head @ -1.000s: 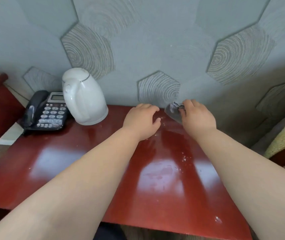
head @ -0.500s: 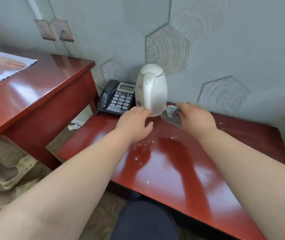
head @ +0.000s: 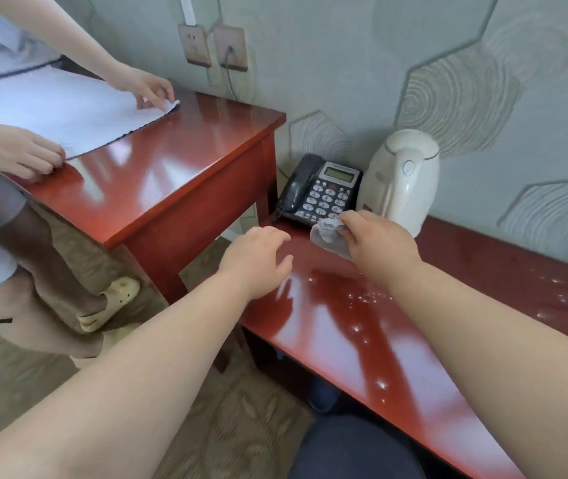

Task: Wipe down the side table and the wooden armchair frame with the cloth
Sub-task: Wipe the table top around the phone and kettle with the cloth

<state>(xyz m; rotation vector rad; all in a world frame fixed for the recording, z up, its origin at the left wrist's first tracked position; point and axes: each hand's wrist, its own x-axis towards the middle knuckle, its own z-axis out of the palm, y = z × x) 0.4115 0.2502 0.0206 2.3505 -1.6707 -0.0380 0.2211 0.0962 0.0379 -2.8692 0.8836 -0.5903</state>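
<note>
The low red side table (head: 465,278) runs from the centre to the lower right, glossy, with water droplets on its top. My right hand (head: 377,242) grips a small crumpled grey cloth (head: 327,231) just above the table's left end, in front of the phone. My left hand (head: 258,259) hovers over the table's left edge, fingers loosely spread and holding nothing. No armchair shows in this view.
A black desk phone (head: 320,190) and a white electric kettle (head: 401,174) stand at the back by the wall. A taller red table (head: 158,171) stands on the left, where another person's hands (head: 20,153) hold a white cloth (head: 58,112). Patterned carpet lies below.
My view has swung left, bringing the taller table and the other person into sight. Both my hands have moved left along the side table, from right of the kettle to in front of the phone.
</note>
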